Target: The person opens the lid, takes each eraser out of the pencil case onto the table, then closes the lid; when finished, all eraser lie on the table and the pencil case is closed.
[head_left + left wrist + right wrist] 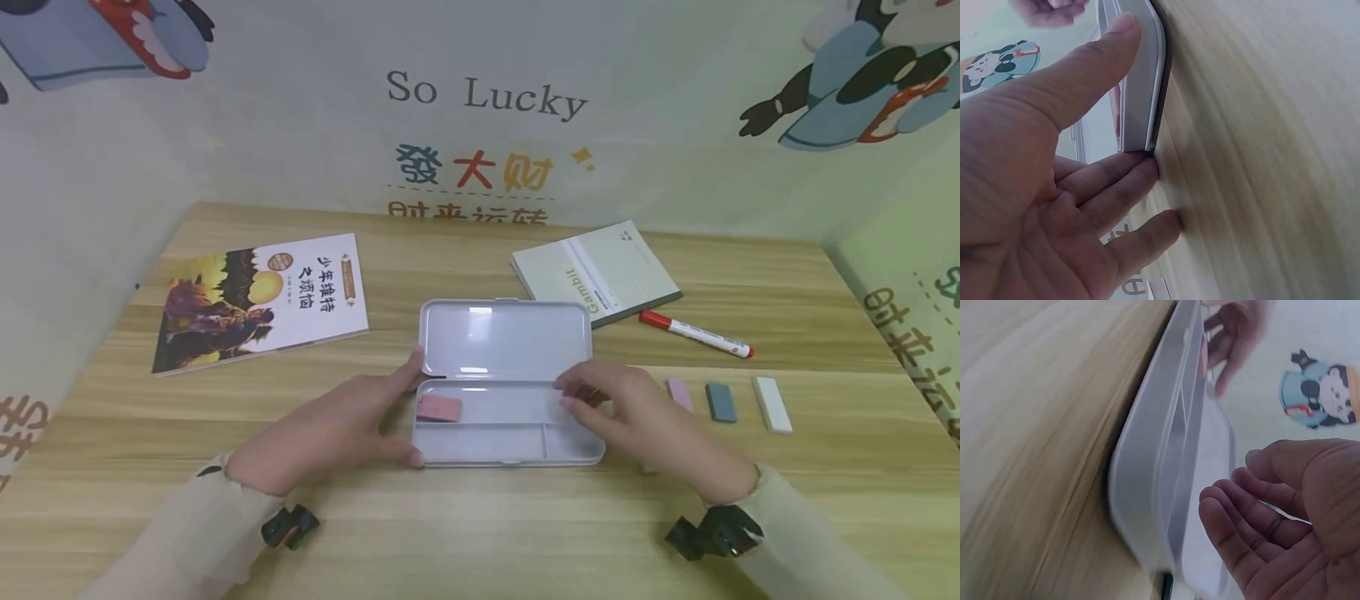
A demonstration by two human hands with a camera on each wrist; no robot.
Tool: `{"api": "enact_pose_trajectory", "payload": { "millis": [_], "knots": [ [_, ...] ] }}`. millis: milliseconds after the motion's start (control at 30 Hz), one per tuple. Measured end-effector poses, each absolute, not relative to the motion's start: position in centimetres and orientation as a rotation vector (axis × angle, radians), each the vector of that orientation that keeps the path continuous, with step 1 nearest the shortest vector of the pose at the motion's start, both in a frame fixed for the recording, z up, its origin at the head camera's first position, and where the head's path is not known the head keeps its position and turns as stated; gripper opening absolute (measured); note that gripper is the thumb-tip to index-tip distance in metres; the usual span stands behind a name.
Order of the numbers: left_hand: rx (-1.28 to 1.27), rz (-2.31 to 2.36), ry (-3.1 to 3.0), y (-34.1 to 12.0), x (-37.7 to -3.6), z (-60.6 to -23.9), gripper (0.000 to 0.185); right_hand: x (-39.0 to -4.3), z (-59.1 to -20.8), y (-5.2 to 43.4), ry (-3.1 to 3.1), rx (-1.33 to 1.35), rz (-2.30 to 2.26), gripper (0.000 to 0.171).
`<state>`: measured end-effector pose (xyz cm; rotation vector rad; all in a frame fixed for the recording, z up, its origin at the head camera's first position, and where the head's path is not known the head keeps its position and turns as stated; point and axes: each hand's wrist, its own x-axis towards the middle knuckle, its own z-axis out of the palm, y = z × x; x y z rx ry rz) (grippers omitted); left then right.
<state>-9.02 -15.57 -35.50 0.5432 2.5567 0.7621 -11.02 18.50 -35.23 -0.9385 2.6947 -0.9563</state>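
An open white pencil case (480, 446) lies on the table with its lid (510, 337) tipped back. Inside, at the left end of the rear compartment, sits a pink eraser (439, 408). My left hand (341, 433) holds the case's left end, thumb at the near corner and fingers towards the hinge. Over the right end of the case hovers my right hand (637, 408), fingers loosely bent and nothing between them in the right wrist view. To its right are a lilac block (679, 394), a grey block (722, 402) and a white block (772, 405), all eraser-like.
A red-capped marker (697, 333) lies behind the blocks. Further back is a notebook (596, 271), close behind the lid. An illustrated book (262, 304) lies at the back left. A printed cloth (480, 50) hangs behind the wooden table (480, 533).
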Motion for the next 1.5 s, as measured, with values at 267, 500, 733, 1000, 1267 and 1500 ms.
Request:
{"api": "enact_pose_trajectory", "payload": {
  "millis": [267, 500, 733, 1000, 1267, 1500],
  "knots": [
    [0.544, 0.767, 2.569, -15.7, -8.9, -35.5, 0.120, -12.7, -35.8, 12.8, 2.523, -1.047, -0.901, 0.021],
    [0.548, 0.767, 2.572, -15.8, -9.0, -35.6, 0.119, -13.4, -36.1, 8.9, 2.462, -1.143, -0.834, 0.024],
    [0.567, 0.741, 2.588, -15.8, -9.0, -35.6, 0.119, -13.2, -36.1, 6.8, 2.451, -1.182, -0.763, 0.023],
    [0.574, 0.758, 2.572, -15.8, -9.0, -35.7, 0.118, -13.2, -36.0, 6.7, 2.474, -1.187, -0.691, 0.026],
    [0.578, 0.757, 2.580, -15.8, -9.0, -35.8, 0.119, -13.4, -36.1, 6.9, 2.449, -1.177, -0.755, 0.030],
    [0.583, 0.776, 2.571, -15.9, -9.0, -35.7, 0.119, -13.5, -36.1, 7.6, 2.434, -1.197, -0.839, 0.027]
  ]
}}
